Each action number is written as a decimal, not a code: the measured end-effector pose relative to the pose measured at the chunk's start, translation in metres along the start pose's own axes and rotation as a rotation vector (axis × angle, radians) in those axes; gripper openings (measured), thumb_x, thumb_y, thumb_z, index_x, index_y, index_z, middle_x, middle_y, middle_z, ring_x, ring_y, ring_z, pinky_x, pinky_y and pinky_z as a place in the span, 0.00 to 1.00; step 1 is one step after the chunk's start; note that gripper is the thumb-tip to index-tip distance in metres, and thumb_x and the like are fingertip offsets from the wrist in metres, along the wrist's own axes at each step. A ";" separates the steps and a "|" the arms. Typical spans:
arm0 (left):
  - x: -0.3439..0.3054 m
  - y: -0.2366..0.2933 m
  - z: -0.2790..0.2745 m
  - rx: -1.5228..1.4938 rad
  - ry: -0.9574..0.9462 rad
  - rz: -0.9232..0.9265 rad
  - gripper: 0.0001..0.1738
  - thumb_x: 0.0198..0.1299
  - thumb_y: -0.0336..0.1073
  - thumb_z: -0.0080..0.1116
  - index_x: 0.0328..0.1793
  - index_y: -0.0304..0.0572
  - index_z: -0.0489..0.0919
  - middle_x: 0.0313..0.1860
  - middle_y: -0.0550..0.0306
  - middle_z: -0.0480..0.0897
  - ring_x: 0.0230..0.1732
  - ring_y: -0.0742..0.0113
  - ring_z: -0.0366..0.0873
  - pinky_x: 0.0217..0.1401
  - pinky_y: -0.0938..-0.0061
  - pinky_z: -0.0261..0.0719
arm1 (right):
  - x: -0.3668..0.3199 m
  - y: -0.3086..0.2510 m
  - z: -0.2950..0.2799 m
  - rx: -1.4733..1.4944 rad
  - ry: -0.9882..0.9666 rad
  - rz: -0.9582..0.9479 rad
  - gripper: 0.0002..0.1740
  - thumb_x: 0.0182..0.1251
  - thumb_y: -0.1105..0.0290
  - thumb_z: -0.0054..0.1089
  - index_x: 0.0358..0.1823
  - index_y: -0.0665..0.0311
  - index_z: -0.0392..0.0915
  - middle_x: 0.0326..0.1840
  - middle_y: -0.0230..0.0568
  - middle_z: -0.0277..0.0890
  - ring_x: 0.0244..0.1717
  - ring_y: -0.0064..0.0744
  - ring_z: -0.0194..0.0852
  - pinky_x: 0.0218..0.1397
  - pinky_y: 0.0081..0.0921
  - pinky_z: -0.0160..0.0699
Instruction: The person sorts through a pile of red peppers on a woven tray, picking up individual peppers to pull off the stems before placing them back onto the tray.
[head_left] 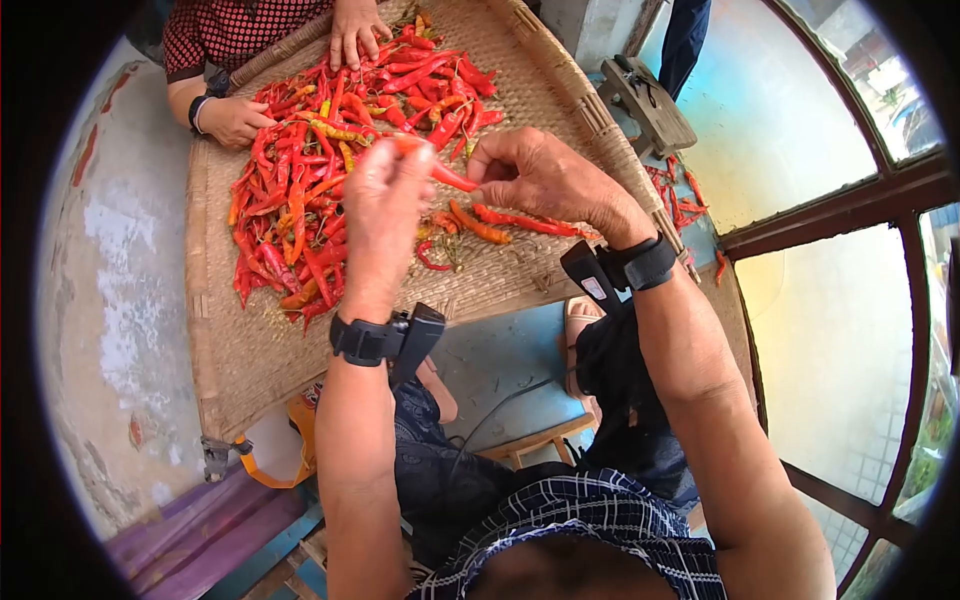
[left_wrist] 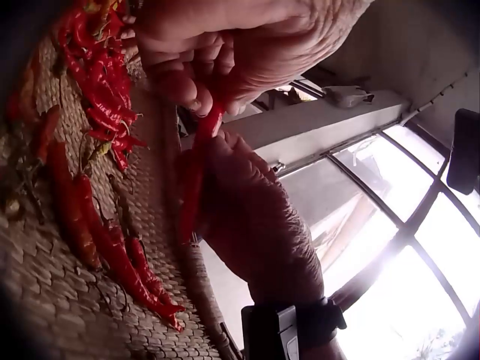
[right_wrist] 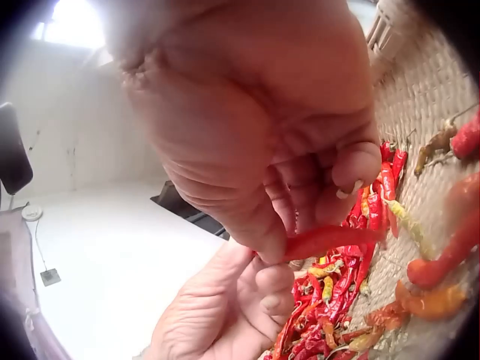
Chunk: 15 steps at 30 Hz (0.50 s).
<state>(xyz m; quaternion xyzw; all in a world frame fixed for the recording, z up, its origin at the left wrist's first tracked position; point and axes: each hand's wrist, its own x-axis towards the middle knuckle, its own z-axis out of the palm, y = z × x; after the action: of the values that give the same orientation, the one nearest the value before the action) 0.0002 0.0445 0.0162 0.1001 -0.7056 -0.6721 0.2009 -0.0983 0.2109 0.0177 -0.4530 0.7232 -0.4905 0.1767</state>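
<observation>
A glossy red chili pepper (head_left: 455,178) is between two hands, over a wide woven tray (head_left: 240,340). Fingertips of my left hand (head_left: 385,200), blurred in the head view, pinch one end of it. My right hand (head_left: 545,180) has its thumb and curled fingers on the same pepper, close beside the left fingertips. In the left wrist view the pepper (left_wrist: 196,176) hangs below the left fingers, with the right thumb against it. The right wrist view shows the pepper (right_wrist: 330,241) jutting out past the right thumb. A large heap of red chili peppers (head_left: 300,200) lies behind.
Across the tray sits another person, one hand (head_left: 355,30) on the heap and the other hand (head_left: 232,120) at its left edge. Loose peppers (head_left: 530,222) lie nearer me. A small wooden stool (head_left: 650,115) and spilled peppers (head_left: 680,200) are right of the tray, by the windows.
</observation>
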 end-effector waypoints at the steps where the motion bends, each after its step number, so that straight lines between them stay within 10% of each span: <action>1: 0.003 0.004 -0.004 -0.003 0.089 0.007 0.08 0.66 0.38 0.56 0.42 0.41 0.77 0.28 0.68 0.77 0.25 0.83 0.70 0.28 0.85 0.70 | -0.002 -0.001 0.000 -0.149 -0.030 0.050 0.09 0.58 0.70 0.65 0.32 0.67 0.76 0.23 0.36 0.74 0.26 0.26 0.71 0.31 0.27 0.71; 3: 0.011 0.007 -0.022 -0.016 0.230 0.032 0.08 0.67 0.38 0.55 0.41 0.42 0.77 0.28 0.68 0.76 0.25 0.83 0.69 0.27 0.85 0.70 | -0.006 0.010 0.004 -0.439 -0.081 0.092 0.11 0.54 0.65 0.65 0.32 0.65 0.78 0.27 0.47 0.78 0.31 0.44 0.79 0.35 0.35 0.75; 9: 0.020 -0.004 -0.088 0.268 0.508 0.106 0.15 0.67 0.39 0.55 0.54 0.38 0.76 0.40 0.62 0.79 0.37 0.77 0.75 0.39 0.82 0.75 | -0.006 0.018 0.019 -0.808 -0.255 0.217 0.09 0.54 0.66 0.60 0.32 0.64 0.79 0.28 0.50 0.78 0.34 0.54 0.78 0.38 0.41 0.77; 11: 0.023 -0.019 -0.101 0.793 0.831 0.386 0.20 0.66 0.38 0.55 0.60 0.33 0.73 0.51 0.51 0.79 0.52 0.65 0.76 0.53 0.72 0.75 | -0.002 0.018 0.014 -0.770 -0.187 0.230 0.09 0.54 0.66 0.59 0.32 0.65 0.79 0.28 0.51 0.78 0.34 0.55 0.78 0.38 0.42 0.77; 15: -0.001 0.018 -0.059 1.002 0.374 0.538 0.20 0.63 0.34 0.55 0.61 0.38 0.74 0.59 0.48 0.75 0.61 0.55 0.71 0.65 0.66 0.68 | -0.003 0.006 0.002 -0.518 -0.023 0.093 0.10 0.59 0.66 0.59 0.33 0.67 0.77 0.26 0.50 0.77 0.31 0.50 0.79 0.36 0.40 0.76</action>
<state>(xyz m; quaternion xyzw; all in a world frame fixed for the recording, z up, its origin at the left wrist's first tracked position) 0.0278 -0.0073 0.0347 0.1172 -0.8899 -0.1539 0.4131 -0.0982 0.2126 0.0114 -0.4549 0.8426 -0.2753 0.0852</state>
